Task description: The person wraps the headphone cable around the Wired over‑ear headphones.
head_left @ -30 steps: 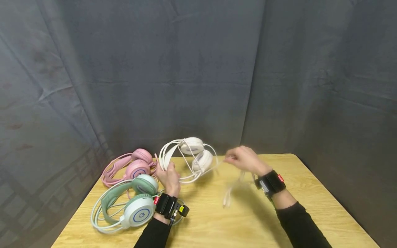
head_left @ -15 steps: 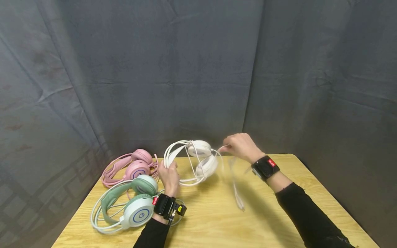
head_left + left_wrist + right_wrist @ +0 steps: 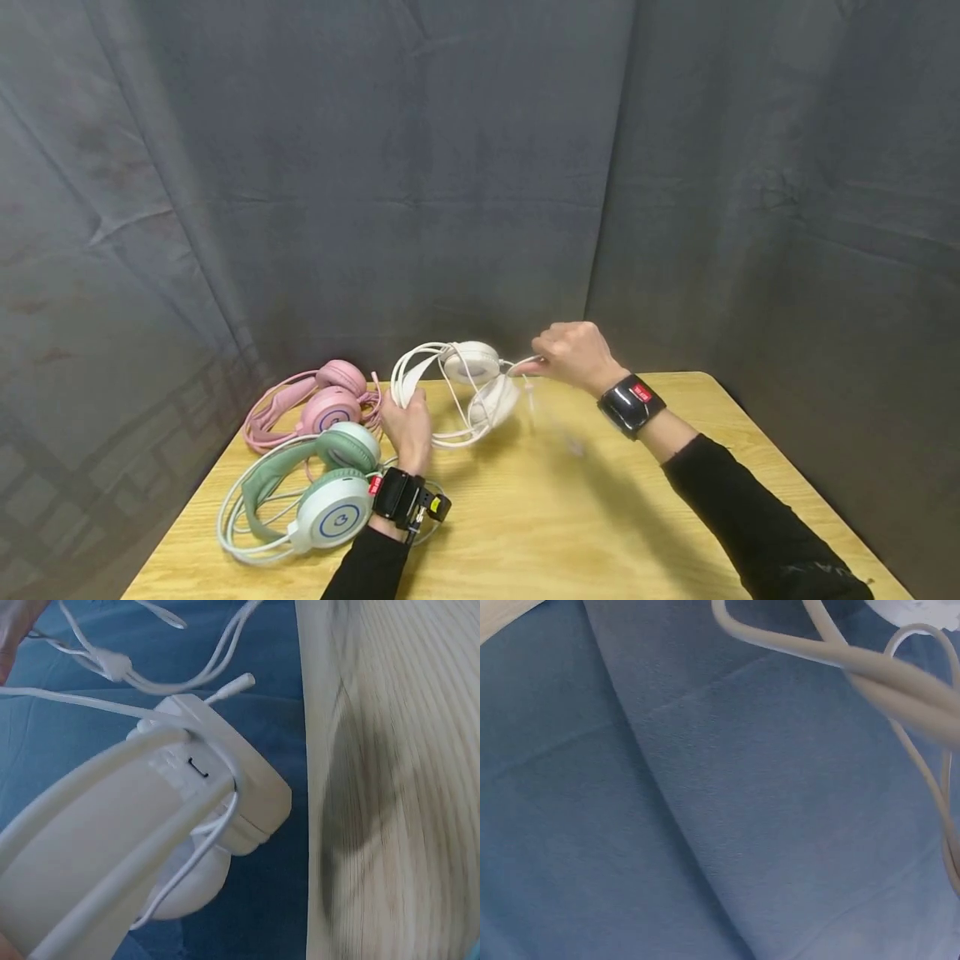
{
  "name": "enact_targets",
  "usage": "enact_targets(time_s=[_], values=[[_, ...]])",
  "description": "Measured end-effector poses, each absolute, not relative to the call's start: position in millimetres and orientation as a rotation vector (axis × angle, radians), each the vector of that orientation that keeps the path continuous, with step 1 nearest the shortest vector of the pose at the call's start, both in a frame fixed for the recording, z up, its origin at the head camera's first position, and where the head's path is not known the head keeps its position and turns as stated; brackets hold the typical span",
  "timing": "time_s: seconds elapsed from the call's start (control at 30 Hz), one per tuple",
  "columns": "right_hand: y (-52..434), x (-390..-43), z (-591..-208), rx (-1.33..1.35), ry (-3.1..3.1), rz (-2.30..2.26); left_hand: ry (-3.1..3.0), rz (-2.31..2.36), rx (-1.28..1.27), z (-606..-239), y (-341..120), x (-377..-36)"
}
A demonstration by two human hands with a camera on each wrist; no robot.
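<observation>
White headphones (image 3: 470, 363) are held up over the table by my left hand (image 3: 407, 425), whose fingers grip the headband. Their thin white cable winds around the band and an ear cup (image 3: 240, 780) in the left wrist view. To the right, my right hand (image 3: 573, 357) pinches a length of the white cable (image 3: 795, 646) and draws it away from the ear cups. The cable's loose end hangs blurred below that hand. In the left wrist view, a small thicker piece (image 3: 114, 665) sits on the cable beyond the headphones.
Green-and-white headphones (image 3: 339, 517) lie at the table's left, their cable partly under my left wrist. Behind them are pink headphones (image 3: 330, 410) with a bundled pink cable. Grey cloth (image 3: 420, 183) hangs behind and beside the wooden table (image 3: 525, 533).
My right hand has moved slightly up and left, with the cable end swinging beneath it. The left hand has kept its grip on the white headphones, which shifted only a little.
</observation>
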State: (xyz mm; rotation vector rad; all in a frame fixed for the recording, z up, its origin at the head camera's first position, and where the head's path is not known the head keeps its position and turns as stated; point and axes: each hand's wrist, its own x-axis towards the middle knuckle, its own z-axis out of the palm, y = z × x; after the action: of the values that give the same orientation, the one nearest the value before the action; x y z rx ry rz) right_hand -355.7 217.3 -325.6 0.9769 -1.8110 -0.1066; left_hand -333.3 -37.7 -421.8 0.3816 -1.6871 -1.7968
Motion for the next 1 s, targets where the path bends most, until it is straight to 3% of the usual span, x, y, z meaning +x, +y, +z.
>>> enact_targets(time_s=[0.3,0.6,1.0], values=[[236.8,-368.4,-322.3,0.837,-1.981,-0.2,-1.794,-1.907,0.136,-421.3,-43.3,-331.0],[264.8,-385.9,-323.2,0.822,-2.027,-0.236,-1.811,-2.072,0.097,-412.6,-48.6,-330.4],[250.1,-393.3,-329.1,0.891,-2.072,-0.229,-1.827,-2.176,-0.056,-419.1,-46.3,-327.9]])
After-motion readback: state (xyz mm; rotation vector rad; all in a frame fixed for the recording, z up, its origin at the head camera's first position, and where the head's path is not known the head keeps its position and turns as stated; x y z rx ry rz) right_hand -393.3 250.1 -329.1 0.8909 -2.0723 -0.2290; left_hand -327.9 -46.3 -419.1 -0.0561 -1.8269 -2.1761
